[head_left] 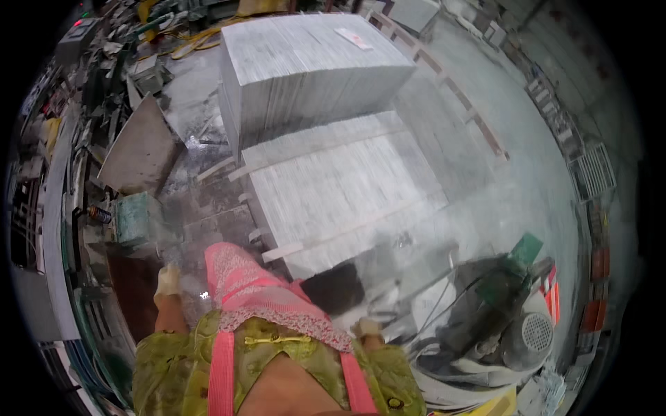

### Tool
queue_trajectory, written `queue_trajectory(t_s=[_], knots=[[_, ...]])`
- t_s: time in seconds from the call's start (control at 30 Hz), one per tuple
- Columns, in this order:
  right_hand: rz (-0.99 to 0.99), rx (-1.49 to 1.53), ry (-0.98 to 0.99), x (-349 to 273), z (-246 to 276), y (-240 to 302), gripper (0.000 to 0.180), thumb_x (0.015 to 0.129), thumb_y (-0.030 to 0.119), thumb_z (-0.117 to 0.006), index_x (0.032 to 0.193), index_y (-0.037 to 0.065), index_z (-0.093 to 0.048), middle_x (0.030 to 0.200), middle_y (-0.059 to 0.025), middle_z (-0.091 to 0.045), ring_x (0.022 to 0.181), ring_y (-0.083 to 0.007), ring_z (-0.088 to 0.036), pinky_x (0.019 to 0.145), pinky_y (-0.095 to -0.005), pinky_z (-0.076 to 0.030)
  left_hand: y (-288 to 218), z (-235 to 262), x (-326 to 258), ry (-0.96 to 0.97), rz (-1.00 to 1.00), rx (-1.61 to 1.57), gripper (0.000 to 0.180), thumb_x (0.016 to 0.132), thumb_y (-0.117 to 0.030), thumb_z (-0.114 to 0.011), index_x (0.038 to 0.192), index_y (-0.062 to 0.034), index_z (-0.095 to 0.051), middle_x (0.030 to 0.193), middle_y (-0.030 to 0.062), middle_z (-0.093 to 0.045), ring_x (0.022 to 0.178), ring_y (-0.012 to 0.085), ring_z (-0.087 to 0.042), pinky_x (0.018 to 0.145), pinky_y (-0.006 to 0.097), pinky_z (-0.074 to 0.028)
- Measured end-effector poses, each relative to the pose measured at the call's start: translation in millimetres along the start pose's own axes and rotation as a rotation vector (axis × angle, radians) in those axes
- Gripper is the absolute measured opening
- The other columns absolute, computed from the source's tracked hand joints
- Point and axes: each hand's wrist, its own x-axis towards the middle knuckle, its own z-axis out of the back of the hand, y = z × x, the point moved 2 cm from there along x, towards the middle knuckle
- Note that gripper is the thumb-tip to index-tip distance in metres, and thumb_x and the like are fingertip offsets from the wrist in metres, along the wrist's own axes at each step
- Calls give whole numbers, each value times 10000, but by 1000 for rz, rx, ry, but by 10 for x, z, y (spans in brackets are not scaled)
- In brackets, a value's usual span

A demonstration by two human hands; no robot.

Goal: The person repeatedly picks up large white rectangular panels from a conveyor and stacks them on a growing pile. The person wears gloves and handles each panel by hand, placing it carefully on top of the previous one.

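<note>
My left hand, in a pale glove, hangs beside my pink apron, over a brown panel. It shows small and soft, so how its fingers lie is unclear. On the other side, my right hand is also gloved and partly smeared, low beside the apron's hem. A dark square piece is just ahead of it; whether they touch cannot be made out. In front of me lies a low bed of tightly packed grey-white slabs, with a taller block of the same slabs behind it.
Wooden bars cross the low slabs. A tilted board and a green box stand at left, near machinery. At right sits a motor with a round perforated cover, with cables around it. A wooden rail runs along the far right.
</note>
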Motion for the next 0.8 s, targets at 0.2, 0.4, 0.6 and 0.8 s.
queue_trajectory(t_s=[0.2, 0.4, 0.6, 0.8], knots=[[373, -203, -183, 942, -1046, -503, 442, 878, 447, -591, 1076, 58, -662, 1045, -157, -687, 953, -329, -671, 806, -460, -522, 245, 371, -1036, -228, 272, -831, 315, 951, -246, -413, 649, -168, -451, 609, -17, -397, 495, 109, -346, 444, 327, -265], [289, 1477, -309, 637, 1315, 846, 302, 944, 278, -614, 1050, -4, -621, 905, -78, -676, 803, -164, -633, 732, -309, -509, -378, 170, -1390, -282, 180, -1003, 258, 927, -287, -525, 711, -148, -500, 632, -58, -428, 524, 66, -374, 472, 277, -278], [424, 1423, -417, 453, 1858, 1539, 276, 954, 239, -583, 1090, -1, -593, 986, -57, -661, 920, -148, -619, 842, -315, -487, -865, 354, -1164, -239, 116, -1075, 201, 950, -309, -599, 878, -127, -556, 732, -25, -540, 574, 65, -457, 478, 236, -342], [461, 826, -675, 857, 869, 843, 237, 865, 220, -576, 816, 4, -659, 739, -69, -659, 713, -198, -633, 699, -336, -502, -656, -4, -650, -240, 172, -1037, 197, 875, -279, -565, 877, -82, -570, 703, -30, -537, 598, 84, -471, 530, 264, -378]])
